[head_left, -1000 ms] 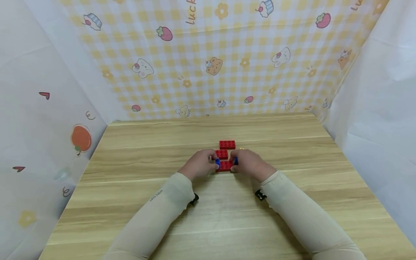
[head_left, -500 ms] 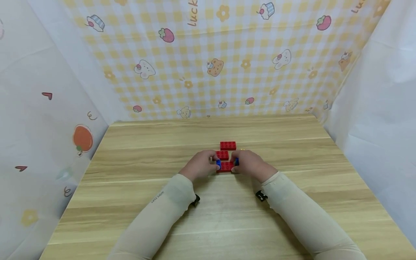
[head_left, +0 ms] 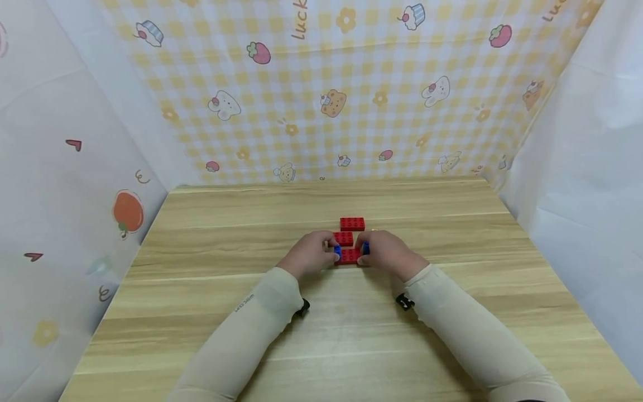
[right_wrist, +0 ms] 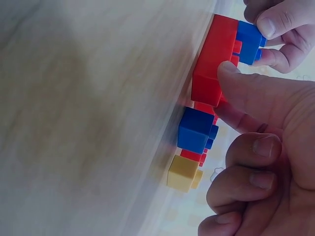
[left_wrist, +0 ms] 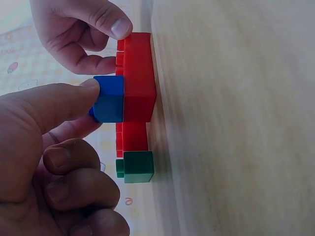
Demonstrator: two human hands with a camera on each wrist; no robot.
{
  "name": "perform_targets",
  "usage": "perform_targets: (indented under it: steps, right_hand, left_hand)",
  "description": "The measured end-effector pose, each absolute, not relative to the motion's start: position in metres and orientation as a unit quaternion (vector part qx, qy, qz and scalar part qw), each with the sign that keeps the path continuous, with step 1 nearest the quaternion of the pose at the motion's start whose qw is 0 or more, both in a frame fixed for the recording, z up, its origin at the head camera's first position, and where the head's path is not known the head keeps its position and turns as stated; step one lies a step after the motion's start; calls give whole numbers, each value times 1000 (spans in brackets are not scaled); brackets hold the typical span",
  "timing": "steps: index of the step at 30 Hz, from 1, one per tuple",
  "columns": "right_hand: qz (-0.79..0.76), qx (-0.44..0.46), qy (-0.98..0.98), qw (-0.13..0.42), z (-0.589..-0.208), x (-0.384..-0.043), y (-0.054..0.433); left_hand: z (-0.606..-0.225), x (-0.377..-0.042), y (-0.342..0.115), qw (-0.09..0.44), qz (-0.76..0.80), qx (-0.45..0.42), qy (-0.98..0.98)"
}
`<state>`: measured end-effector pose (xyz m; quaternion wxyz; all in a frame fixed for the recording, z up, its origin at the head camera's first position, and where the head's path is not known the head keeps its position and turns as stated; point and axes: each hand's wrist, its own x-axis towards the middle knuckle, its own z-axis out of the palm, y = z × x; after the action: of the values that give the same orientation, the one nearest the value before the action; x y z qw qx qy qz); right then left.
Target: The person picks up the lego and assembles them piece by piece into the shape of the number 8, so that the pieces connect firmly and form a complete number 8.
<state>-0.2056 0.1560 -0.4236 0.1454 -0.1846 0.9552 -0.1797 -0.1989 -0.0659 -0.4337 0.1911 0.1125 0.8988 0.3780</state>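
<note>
My left hand [head_left: 310, 254] pinches a small blue toy brick [left_wrist: 109, 101] between thumb and finger. That brick sits on the studs at the left end of a long red brick [head_left: 349, 257], flush against its top in the left wrist view. My right hand [head_left: 384, 254] holds the right end of the same red brick, its thumb on the near side and a finger behind. In the right wrist view the red brick [right_wrist: 212, 61] lies along the wooden table, with the left fingers at its far end.
Behind it lie two more red bricks, a middle one [head_left: 344, 239] and a far one [head_left: 352, 224]. Another blue brick [right_wrist: 195, 130] and a yellow brick [right_wrist: 182, 173] stand past my right hand. A green brick [left_wrist: 138, 167] shows in the left wrist view. Patterned cloth [head_left: 281, 72] backs the table.
</note>
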Motion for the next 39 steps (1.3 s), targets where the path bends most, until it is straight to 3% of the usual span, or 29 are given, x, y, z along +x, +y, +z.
perform_targets:
  steps: [8,39]
  right_hand:
    - [-220,-161,948,166,-424,-210,162]
    - [-239,-116,952,154,-424,-225,185]
  left_hand:
    - [-436,-199,-67,193,380,115,897]
    - [-434,-197,-66,189,383,111,897]
